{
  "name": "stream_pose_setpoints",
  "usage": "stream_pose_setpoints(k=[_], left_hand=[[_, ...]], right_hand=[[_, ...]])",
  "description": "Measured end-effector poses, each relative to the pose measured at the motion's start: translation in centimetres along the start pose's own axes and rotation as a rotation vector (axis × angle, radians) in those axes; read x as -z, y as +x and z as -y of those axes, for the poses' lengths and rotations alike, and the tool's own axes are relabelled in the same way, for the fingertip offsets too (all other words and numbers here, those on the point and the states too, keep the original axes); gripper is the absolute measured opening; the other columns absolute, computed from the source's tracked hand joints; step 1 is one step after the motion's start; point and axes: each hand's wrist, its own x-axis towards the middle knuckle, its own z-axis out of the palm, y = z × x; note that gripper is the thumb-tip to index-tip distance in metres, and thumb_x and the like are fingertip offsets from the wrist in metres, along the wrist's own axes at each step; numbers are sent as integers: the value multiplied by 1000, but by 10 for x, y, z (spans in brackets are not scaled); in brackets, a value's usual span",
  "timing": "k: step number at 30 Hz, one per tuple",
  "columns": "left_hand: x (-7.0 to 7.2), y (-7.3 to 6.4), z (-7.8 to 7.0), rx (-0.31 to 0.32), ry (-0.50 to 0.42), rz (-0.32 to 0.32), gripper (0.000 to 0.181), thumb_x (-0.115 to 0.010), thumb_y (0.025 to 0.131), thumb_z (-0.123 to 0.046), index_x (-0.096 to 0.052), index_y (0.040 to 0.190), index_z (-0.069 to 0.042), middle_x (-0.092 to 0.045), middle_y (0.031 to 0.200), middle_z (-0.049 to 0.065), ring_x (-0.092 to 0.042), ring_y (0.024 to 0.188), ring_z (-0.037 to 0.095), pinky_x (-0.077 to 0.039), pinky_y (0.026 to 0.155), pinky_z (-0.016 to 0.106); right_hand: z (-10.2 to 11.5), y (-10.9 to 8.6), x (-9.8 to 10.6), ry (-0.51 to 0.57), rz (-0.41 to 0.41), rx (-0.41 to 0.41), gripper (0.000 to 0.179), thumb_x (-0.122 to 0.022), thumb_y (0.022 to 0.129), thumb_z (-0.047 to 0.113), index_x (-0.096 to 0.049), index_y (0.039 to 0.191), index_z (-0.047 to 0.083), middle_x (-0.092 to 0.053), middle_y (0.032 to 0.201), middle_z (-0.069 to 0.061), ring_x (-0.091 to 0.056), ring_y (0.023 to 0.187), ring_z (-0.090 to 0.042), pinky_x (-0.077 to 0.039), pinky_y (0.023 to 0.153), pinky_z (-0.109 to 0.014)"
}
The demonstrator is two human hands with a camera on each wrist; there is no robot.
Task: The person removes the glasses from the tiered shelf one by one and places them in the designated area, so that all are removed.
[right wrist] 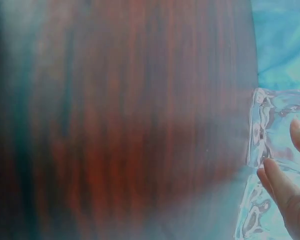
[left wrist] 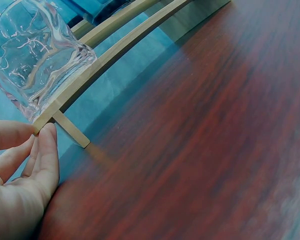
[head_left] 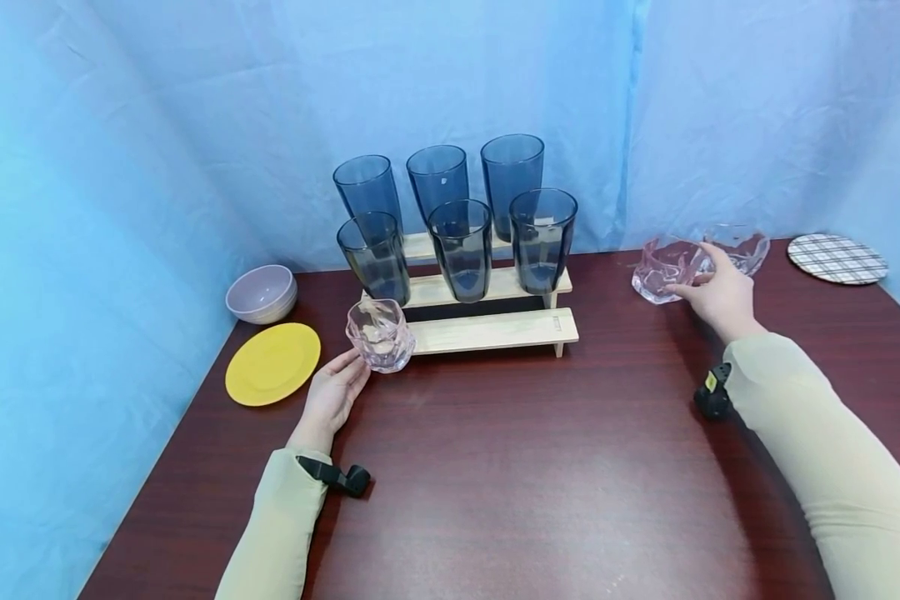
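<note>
My left hand (head_left: 335, 392) pinches the left end of the low front step of a wooden tiered rack (left wrist: 65, 95), thumb against its end and fingers underneath. A clear, pinkish wavy drinking glass (head_left: 381, 337) stands on that end, just above the fingertips. Far to the right, my right hand (head_left: 723, 296) grips another pinkish wavy glass (head_left: 654, 275), its thumb in front and fingers at the rim. Right behind this hand stands a further clear wavy glass (head_left: 750, 250), partly hidden. In the right wrist view, the fingers (right wrist: 282, 190) overlap the glasses at the edge.
Several tall blue-grey glasses (head_left: 461, 258) fill the rack's two upper steps. At the left are a lilac bowl (head_left: 262, 293) and a yellow plate (head_left: 273, 364). A checked round mat (head_left: 837, 258) lies at the far right. Blue curtains (head_left: 570, 75) border the dark-red table (head_left: 525, 467).
</note>
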Motion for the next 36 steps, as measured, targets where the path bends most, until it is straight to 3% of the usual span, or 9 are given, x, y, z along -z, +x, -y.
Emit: stream_pose_setpoints(k=[8, 16, 20, 23, 26, 29, 32, 34, 36], left_hand=[[1, 0, 2, -7, -15, 3, 47, -40, 98, 4, -29, 143, 9, -62, 89, -10, -62, 84, 0, -51, 82, 13], [1, 0, 1, 0, 1, -3, 48, -42, 98, 2, -30, 143, 8, -60, 93, -10, -62, 85, 0, -51, 82, 14], [1, -1, 0, 3, 7, 0, 48, -42, 98, 2, -30, 144, 8, -59, 96, -8, -62, 85, -1, -51, 82, 14], [0, -1, 0, -3, 2, 1, 48, -43, 98, 2, -30, 144, 8, -59, 96, -8, -62, 85, 0, -51, 82, 14], [1, -1, 0, -8, 2, 6, 48, -43, 98, 2, -29, 144, 8, -60, 95, -9, -62, 85, 0, -51, 82, 14], [1, -1, 0, -6, -2, 5, 47, -41, 98, 3, -30, 143, 8, -61, 92, -10, -62, 85, 0, -51, 82, 14], [0, -1, 0, -7, -9, 2, 47, -41, 98, 3, -31, 143, 8, -62, 90, -10, -62, 84, 0, -51, 82, 14], [0, 0, 0, -6, -10, 3, 47, -41, 98, 3, -30, 143, 8, -63, 90, -10, -62, 84, 0, -51, 82, 14], [0, 0, -1, -6, -9, 6, 47, -42, 98, 2, -30, 143, 8, -62, 90, -10, -62, 84, 0, -51, 82, 14]], right_hand=[[5, 1, -6, -8, -78, 30, 81, -69, 86, 21, -21, 149, 2, -55, 109, -37, -53, 100, -48, -22, 109, -61], [10, 0, -7, 49, -60, -20, 84, -66, 88, 27, -16, 150, 3, -32, 142, -34, -18, 133, -55, -5, 113, -64], [11, -1, -7, 49, -65, -33, 84, -65, 89, 30, -15, 151, 3, -43, 125, -36, -31, 124, -54, -14, 110, -65], [10, -1, -8, 40, -83, -28, 84, -66, 88, 30, -18, 150, 4, -54, 101, -30, -51, 99, -44, -33, 101, -59], [9, 0, -7, 50, -81, -23, 83, -67, 87, 28, -18, 150, 6, -57, 88, -21, -61, 65, -22, -53, 78, -42], [8, 0, -6, 86, -47, -31, 83, -66, 88, 27, -15, 151, 8, -58, 97, -24, -58, 47, -6, -52, 52, -22], [7, -1, -4, 95, -27, -41, 84, -66, 88, 26, -14, 152, 8, -54, 113, -31, -55, 47, -2, -47, 47, -16], [7, -2, -3, 77, -31, -44, 84, -66, 88, 28, -15, 151, 7, -54, 118, -33, -61, 52, -11, -52, 52, -23], [8, -4, -2, 64, -32, -52, 85, -65, 88, 34, -15, 151, 6, -53, 121, -34, -66, 71, -25, -56, 66, -35]])
